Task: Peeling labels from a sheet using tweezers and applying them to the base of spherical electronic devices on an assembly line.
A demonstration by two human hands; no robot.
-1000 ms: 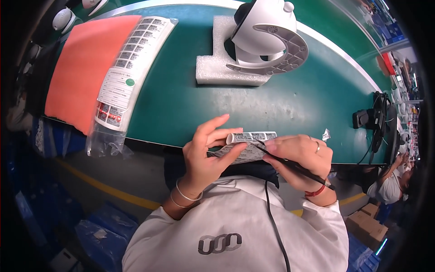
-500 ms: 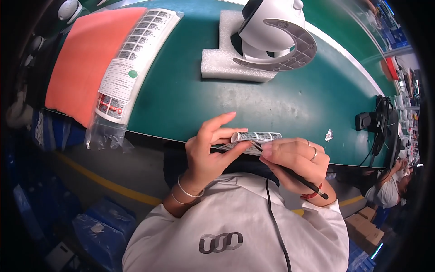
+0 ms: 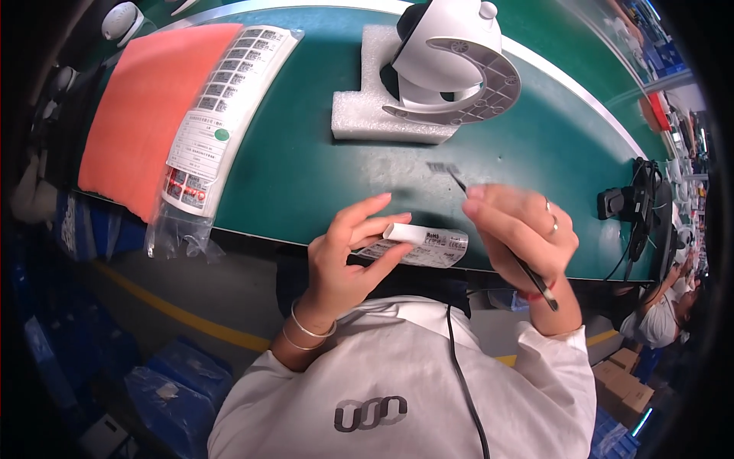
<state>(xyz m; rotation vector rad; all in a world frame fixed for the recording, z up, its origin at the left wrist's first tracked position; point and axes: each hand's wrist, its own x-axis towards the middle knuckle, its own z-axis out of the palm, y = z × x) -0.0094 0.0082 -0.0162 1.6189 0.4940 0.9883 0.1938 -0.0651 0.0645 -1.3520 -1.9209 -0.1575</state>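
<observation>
My left hand (image 3: 336,260) pinches a curled sheet of labels (image 3: 440,243) near the table's front edge. My right hand (image 3: 527,233) is closed round dark tweezers (image 3: 527,274), raised to the right of the sheet. At the tweezers' tip is a small grey label (image 3: 440,167), blurred, over the green tabletop. Beyond it, a white device (image 3: 440,57) with a curved, C-shaped grey-white part (image 3: 497,92) lies on a white foam block (image 3: 367,118).
On the left, a plastic-bagged stack of label sheets (image 3: 229,115) overlaps an orange foam sheet (image 3: 153,115). A black device with a cable (image 3: 631,203) stands at the right end of the green table (image 3: 306,168). At far right another person (image 3: 661,317) is partly visible.
My right hand has moved up and away from the sheet, carrying a label at the tweezers' tip. The left hand keeps the sheet, its curl now larger. A white scrap on the table's right is gone from view.
</observation>
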